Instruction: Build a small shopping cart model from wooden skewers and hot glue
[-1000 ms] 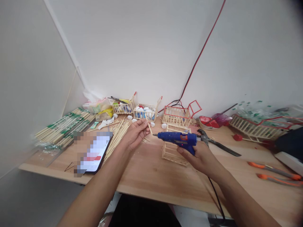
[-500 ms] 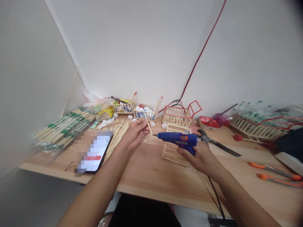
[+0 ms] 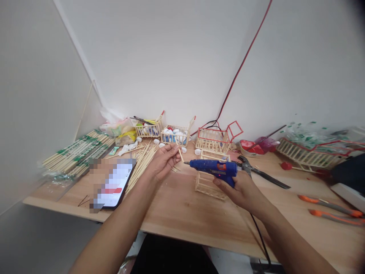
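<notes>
In the head view, the left grip (image 3: pixel 163 161) is narrow, pinching 1 short wooden stick (image 3: pixel 181 156) between thumb and fingertips. The stick slants down from the left grip towards the right grip (image 3: pixel 243 192), which is wrapped around the handle of a blue glue gun (image 3: pixel 209 166). The gun's nozzle points at the left grip and meets or nearly meets the stick's lower end; contact is too small to tell. A black cord (image 3: pixel 261 236) runs down below the right grip.

Left of the right grip, a pale stick frame (image 3: pixel 210 195) sits on the worktop (image 3: pixel 176 220), partly hidden by the gun. Loose sticks (image 3: pixel 141 165) lie just left of the left grip, with a phone (image 3: pixel 115 186) farther left. Beyond the left grip stand 2 stick baskets (image 3: pixel 148 131) (image 3: pixel 174 137) holding small items. Beyond the right grip are a red-rimmed cart (image 3: pixel 212 144) and a bowl of red paint (image 3: pixel 252 149).
</notes>
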Motion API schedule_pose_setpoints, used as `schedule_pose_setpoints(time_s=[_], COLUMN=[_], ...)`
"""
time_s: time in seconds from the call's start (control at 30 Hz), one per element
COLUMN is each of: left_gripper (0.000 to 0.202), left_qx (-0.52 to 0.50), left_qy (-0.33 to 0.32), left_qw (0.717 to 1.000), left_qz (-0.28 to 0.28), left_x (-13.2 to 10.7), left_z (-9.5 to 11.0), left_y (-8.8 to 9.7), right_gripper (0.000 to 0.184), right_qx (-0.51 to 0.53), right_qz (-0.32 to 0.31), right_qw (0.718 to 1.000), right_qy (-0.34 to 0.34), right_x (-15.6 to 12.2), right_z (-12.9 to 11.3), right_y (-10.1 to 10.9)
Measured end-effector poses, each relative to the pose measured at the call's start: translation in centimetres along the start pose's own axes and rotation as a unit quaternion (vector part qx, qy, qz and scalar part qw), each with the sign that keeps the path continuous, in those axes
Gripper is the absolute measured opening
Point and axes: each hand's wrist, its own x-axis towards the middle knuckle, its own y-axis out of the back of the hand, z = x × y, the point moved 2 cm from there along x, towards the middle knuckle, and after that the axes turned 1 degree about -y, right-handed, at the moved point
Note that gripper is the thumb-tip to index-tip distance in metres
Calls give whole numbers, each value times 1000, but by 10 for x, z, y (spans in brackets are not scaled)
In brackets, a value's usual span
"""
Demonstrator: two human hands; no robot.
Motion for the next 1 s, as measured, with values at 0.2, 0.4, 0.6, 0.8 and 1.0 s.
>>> schedule_pose_setpoints(time_s=[0.2,0.4,0.6,0.8,1.0], left_gripper=[27,24,25,26,26], left_qx=[-6,-7,-4,-3,14], left_qy=[-1,-7,-8,-1,0], left_qw=[1000,1000,1000,1000,1000], left_qz=[4,7,2,7,-5], left_x=[0,0,1,1,0], left_z=[1,2,2,1,0], left_y=[0,0,1,1,1], right_gripper=[28,26,30,29,28], right_qx=[3,4,-3,11,8], right_qz=[-8,-7,-2,-9,-6], right_qw=[1000,1000,1000,1000,1000], right_qy=[-11,-15,-20,-23,-23], right_x=[-1,-2,-2,-1,0], right_z=[0,4,3,1,-1], right_y=[0,-2,-2,-1,-1])
